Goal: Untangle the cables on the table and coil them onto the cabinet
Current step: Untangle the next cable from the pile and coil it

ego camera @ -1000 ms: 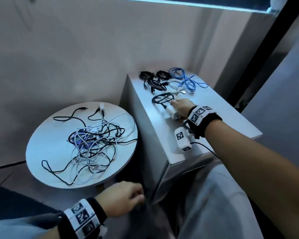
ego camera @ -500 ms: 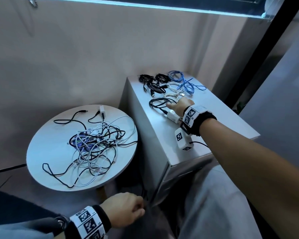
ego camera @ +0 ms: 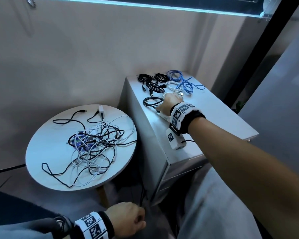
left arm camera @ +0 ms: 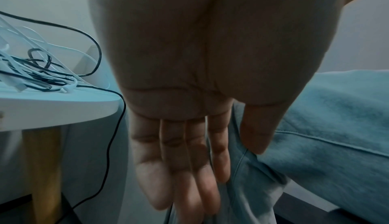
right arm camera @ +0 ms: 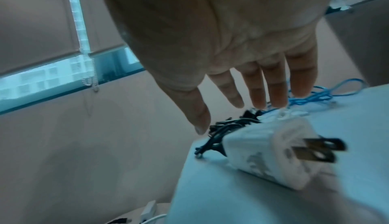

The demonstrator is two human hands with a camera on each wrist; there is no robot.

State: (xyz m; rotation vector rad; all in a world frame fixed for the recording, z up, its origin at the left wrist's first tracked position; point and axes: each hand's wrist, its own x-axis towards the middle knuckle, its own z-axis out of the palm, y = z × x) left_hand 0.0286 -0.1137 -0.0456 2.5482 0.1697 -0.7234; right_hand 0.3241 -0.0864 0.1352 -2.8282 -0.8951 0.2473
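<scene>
We see beige roller blind (ego camera: 93,49) filling upper left of head frame, its metal bead chain (ego camera: 31,2) at top left corner. Bright window strip (ego camera: 162,5) runs along top edge. We note dark vertical frame post (ego camera: 269,54) at upper right, grey panel (ego camera: 286,100) at right edge, small green plant (ego camera: 240,105) beside it.

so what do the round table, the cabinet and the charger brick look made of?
Round table: matte white top, probably painted board; pale leg looks like bare wood.
Cabinet: smooth light grey panels with crisp edges, coated metal or laminate, can't tell which.
Charger brick: white moulded plastic, slightly glossy, with two flat metal prongs.
</scene>
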